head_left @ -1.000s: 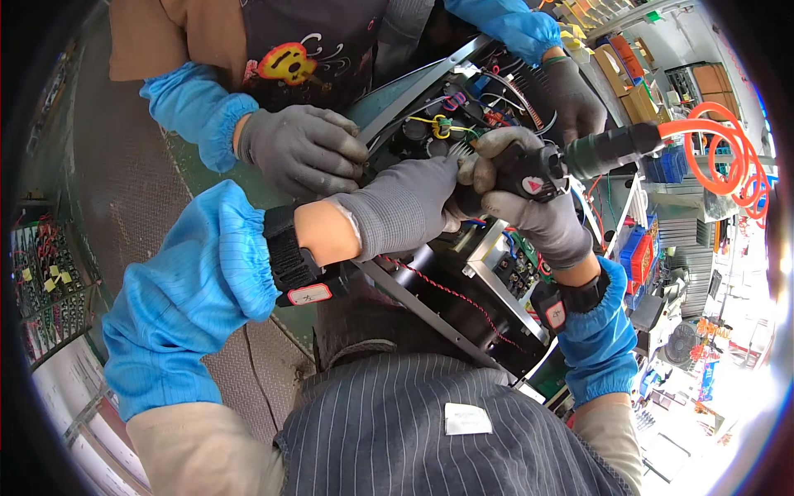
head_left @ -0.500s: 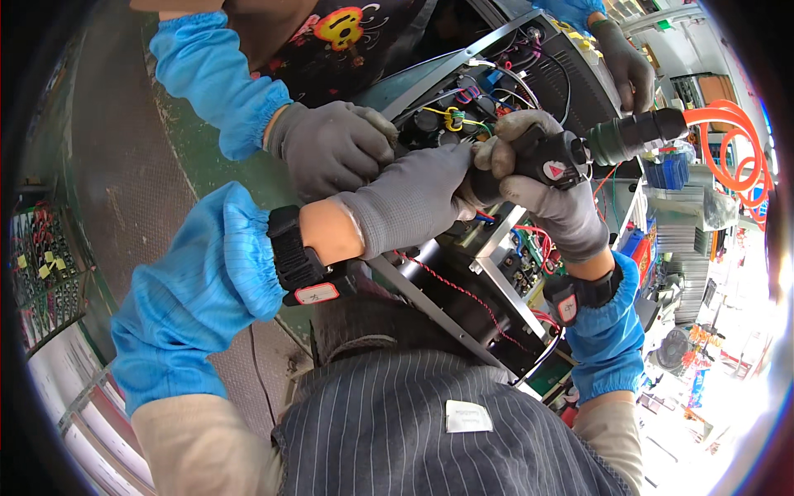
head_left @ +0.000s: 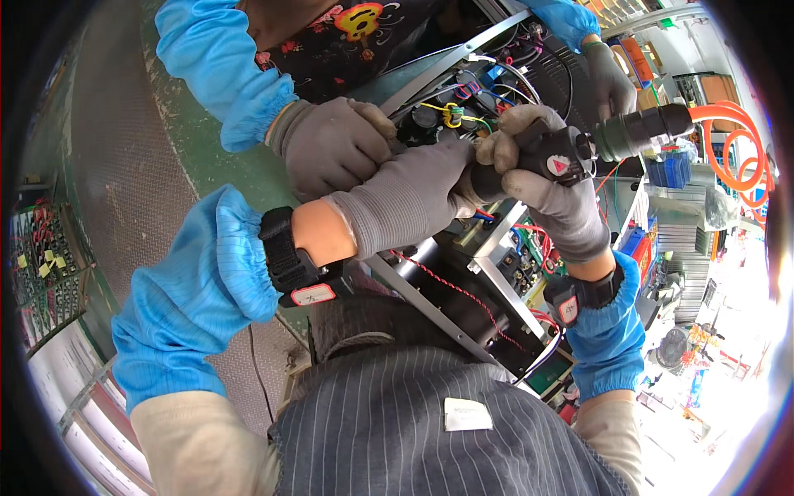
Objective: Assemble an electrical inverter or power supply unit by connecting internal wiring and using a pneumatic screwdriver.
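- Gripping a black powered screwdriver (head_left: 571,153), the person's right hand (head_left: 556,198) is wrapped tight around the tool's body at about 2 o'clock in the head view, fingers pressed together on it.
- The tool's long axis runs roughly from 9 o'clock to 3 o'clock, tilted slightly up at the 3 o'clock end, where a coiled orange hose (head_left: 736,153) trails off from its tail.
- Its working tip points toward 9 o'clock and is hidden behind the gloves, so the exact contact point cannot be told.
- The left hand (head_left: 405,202) reaches in from 8 o'clock, its fingers closed around the front end of the screwdriver, touching the right hand; whether it pinches a screw there cannot be told.
- Both hands sit directly over the open electrical chassis (head_left: 488,273), a metal frame with coloured wires and components lying from 11 o'clock to 5 o'clock.
- The left hand is the nearer one to the tool's tip; the right is nearer the hose end.
- A co-worker's gloved hand (head_left: 331,149) rests on the chassis edge at 11 o'clock, just beside the left hand; a second co-worker's hand (head_left: 610,78) holds the frame at 1 o'clock.
- Count: one screwdriver, one hose, one chassis, four grey-gloved hands, two of them the person's own, each with a black wristband.
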`<state>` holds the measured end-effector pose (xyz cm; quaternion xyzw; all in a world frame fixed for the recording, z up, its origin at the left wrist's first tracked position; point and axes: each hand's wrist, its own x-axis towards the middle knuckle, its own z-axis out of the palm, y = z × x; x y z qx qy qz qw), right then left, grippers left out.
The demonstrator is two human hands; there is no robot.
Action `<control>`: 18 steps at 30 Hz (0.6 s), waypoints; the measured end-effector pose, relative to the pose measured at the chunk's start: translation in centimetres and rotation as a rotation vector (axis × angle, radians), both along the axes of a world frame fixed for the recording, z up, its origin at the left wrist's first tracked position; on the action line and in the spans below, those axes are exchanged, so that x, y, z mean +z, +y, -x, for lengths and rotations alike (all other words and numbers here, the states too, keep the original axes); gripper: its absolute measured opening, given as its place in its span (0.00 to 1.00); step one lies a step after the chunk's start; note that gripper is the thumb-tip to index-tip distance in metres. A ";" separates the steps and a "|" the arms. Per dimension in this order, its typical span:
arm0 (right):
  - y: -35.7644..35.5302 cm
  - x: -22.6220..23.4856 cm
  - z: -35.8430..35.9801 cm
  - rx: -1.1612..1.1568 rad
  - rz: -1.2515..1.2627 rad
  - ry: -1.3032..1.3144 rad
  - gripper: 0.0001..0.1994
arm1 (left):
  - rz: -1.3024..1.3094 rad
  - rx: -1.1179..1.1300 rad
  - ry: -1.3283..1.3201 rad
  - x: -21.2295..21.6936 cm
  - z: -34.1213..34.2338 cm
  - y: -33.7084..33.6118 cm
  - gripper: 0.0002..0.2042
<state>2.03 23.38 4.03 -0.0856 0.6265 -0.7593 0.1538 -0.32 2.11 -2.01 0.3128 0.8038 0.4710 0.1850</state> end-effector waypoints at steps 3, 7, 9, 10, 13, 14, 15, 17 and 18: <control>0.2 -0.1 0.1 -0.003 0.004 -0.002 0.30 | 0.007 -0.017 0.018 0.4 0.0 -0.1 0.27; 0.1 -0.2 0.2 0.033 0.057 -0.018 0.28 | -0.006 -0.026 0.008 -0.3 0.0 -0.2 0.27; 0.2 0.4 0.2 0.049 0.021 -0.022 0.29 | -0.096 -0.019 0.024 -0.5 0.0 -0.3 0.18; 0.3 0.6 0.3 0.067 -0.015 -0.027 0.29 | -0.097 -0.022 0.027 -0.3 0.0 -0.4 0.18; 0.6 -0.1 1.4 0.212 0.042 0.048 0.28 | -0.013 -0.059 -0.028 0.0 0.0 -0.6 0.19; 0.9 0.5 2.0 0.278 0.029 0.012 0.26 | 0.087 -0.122 -0.071 -0.2 0.0 -0.6 0.20; 0.9 0.3 2.4 0.272 0.026 0.016 0.26 | 0.187 -0.188 -0.113 -0.4 0.0 -0.5 0.21; 1.1 -0.4 3.2 0.361 0.131 0.003 0.25 | 0.188 -0.203 -0.114 -0.7 0.1 -0.5 0.22; 1.2 -0.4 3.5 0.381 0.112 0.013 0.26 | 0.192 -0.203 -0.122 -1.0 0.2 -0.5 0.23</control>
